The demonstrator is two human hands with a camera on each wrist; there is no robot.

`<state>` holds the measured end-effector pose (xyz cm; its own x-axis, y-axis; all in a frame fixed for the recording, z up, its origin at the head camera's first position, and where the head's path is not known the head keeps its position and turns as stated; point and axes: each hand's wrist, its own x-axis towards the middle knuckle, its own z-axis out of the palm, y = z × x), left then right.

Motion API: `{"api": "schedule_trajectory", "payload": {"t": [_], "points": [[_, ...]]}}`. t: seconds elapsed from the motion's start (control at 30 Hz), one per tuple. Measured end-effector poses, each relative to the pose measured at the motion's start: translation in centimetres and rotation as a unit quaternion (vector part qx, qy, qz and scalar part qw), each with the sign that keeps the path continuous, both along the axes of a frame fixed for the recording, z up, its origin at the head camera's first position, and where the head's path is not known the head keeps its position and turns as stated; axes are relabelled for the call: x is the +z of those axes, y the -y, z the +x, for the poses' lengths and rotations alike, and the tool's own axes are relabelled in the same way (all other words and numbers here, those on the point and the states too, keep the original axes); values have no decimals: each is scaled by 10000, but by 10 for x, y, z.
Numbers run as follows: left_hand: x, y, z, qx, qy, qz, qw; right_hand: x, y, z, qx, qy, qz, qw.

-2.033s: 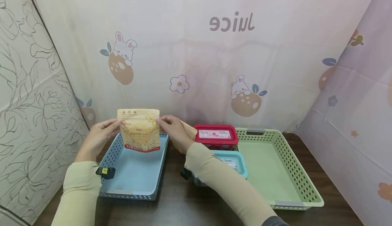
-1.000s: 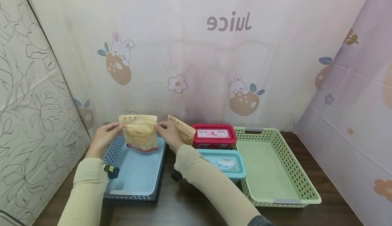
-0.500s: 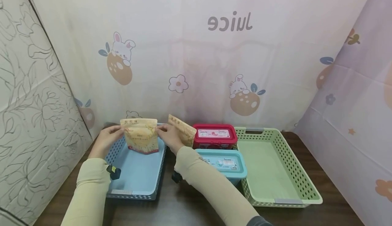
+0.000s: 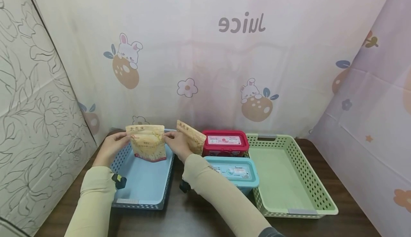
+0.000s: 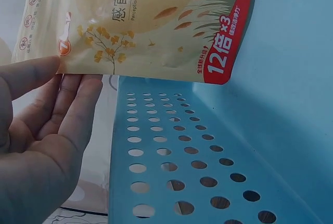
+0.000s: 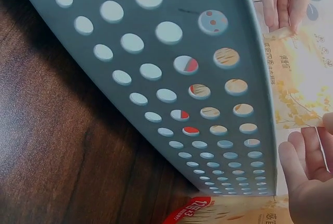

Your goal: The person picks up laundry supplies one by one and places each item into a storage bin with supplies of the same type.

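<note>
A yellow stand-up pouch (image 4: 147,143) with a red band along its bottom hangs upright over the back part of the blue basket (image 4: 141,185). My left hand (image 4: 111,147) pinches its left edge near the top. At the opposite edge, my right hand (image 4: 177,143) pinches it between thumb and finger. The left wrist view shows the pouch's printed front (image 5: 151,26) close above the perforated basket wall (image 5: 156,146). A second yellow pouch (image 4: 193,137) leans on the table behind the right hand, partly hidden by it.
A red lidded box (image 4: 224,140) and a light blue lidded box (image 4: 236,171) stand right of the right forearm, which covers part of the blue one. Beyond them lies a green perforated basket (image 4: 279,183). Dark wooden table (image 4: 179,215) shows between the baskets; a patterned curtain (image 4: 192,58) closes the back.
Both hands have lowered the pouch toward the blue basket over the two seconds, the left hand also shifting right. Within the last half second they have barely moved.
</note>
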<state>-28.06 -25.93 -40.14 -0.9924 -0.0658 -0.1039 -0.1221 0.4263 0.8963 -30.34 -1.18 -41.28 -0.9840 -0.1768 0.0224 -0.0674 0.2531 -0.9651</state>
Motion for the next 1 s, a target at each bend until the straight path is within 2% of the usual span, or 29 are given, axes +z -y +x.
{"api": "schedule_trajectory", "payload": {"t": [0.7,1.0], "points": [[2,2,1,-114,135,-9,9998,2,-1,0,238,193,-102,9995],[-1,4,-1,-116,37,106,9999,0,-1,0,367,230,-235,9988]]}}
